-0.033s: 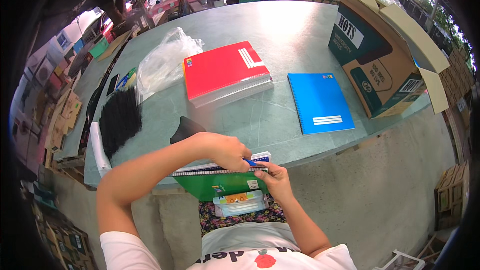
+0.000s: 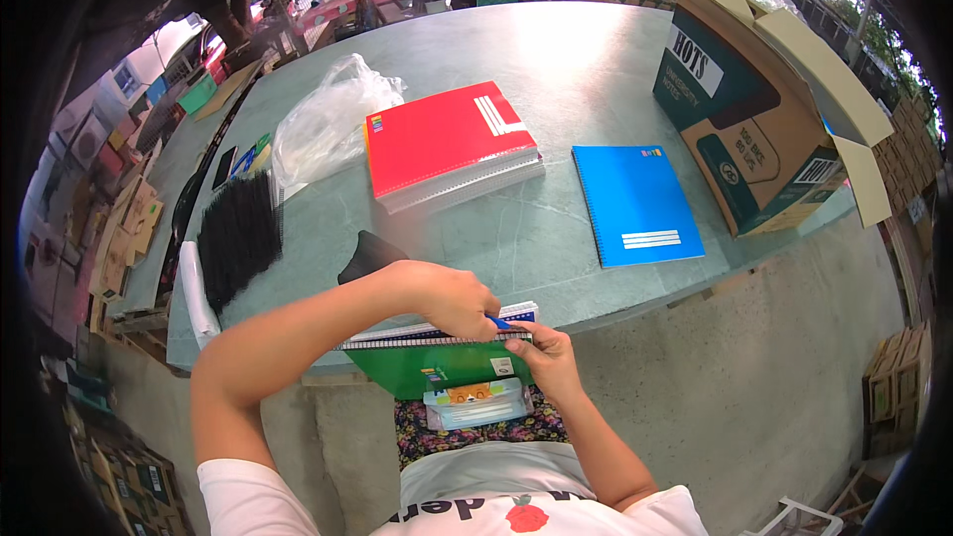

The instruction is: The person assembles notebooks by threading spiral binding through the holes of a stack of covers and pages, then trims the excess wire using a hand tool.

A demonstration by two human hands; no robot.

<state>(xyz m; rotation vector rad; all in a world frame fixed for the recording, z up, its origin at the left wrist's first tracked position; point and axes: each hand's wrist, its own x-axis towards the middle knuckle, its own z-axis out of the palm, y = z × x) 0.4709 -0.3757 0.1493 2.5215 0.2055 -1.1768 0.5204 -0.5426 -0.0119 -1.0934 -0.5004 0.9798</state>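
The left hand [image 2: 457,304] had its fingers curled closed round a blue tool [image 2: 499,322] at the binding of the green notebook [image 2: 389,369], by the table's [image 2: 476,268] near edge; the right hand [image 2: 549,357] pinched the notebook's corner.

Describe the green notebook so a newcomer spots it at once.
Start at the big grey-green table and come to its near edge. There the left hand and right hand meet at the green notebook's bound edge. Its green cover sets it apart from the red-topped stack and the blue notebook farther back.
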